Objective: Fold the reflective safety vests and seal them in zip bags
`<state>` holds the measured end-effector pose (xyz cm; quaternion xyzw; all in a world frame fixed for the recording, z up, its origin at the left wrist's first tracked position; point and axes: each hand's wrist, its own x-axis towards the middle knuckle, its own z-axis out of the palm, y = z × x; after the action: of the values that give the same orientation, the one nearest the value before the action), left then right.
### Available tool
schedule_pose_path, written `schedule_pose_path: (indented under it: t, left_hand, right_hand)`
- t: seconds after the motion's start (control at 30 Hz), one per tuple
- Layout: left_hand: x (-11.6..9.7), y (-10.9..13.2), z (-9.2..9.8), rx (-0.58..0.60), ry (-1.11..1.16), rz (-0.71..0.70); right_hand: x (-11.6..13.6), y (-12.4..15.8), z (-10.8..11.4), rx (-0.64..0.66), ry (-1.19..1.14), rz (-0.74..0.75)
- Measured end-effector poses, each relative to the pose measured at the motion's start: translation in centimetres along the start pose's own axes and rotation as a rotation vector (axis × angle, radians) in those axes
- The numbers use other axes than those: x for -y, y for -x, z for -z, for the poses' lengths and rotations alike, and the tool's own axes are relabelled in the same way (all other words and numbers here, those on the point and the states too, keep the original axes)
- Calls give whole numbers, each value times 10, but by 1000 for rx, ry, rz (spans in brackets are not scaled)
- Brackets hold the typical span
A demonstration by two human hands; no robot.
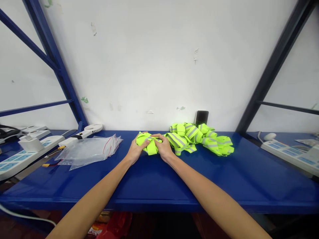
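The left hand [134, 150] and the right hand [164, 146] are pinching a bundled yellow strap [151, 148] from its two sides, with thumbs and fingers. This strap is over the blue table [149, 186], between the clear plastic bags [87, 149] on the left and a loose heap of striped straps [191, 136], just beside, on the right.

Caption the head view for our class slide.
Left hand and right hand hold bunched fluorescent fabric at a blue table.
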<state>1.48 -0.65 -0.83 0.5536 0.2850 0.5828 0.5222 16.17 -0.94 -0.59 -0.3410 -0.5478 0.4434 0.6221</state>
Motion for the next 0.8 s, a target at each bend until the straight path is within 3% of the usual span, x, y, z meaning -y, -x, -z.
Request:
schedule_pose_path:
  t: [0.2, 0.37, 0.47, 0.6, 0.7, 0.8]
  left_hand:
    - [7, -4, 1, -82, -1, -34]
    - [10, -6, 1, -214, 43, -41]
    - [11, -3, 0, -222, 63, -46]
    - [15, -3, -2, -210, 52, -4]
    - [18, -8, -3, -173, -73, -2]
    - [15, -10, -3, -126, -357, -77]
  right_hand:
    - [-1, 4, -8, -104, 284, 181]
    - [5, 7, -13, -48, 237, 119]
    - [3, 8, -16, -33, 159, 102]
    - [-5, 11, -20, -113, -12, -9]
    - [-7, 9, -20, -203, -27, -41]
    - [-6, 2, -14, -249, -23, -27]
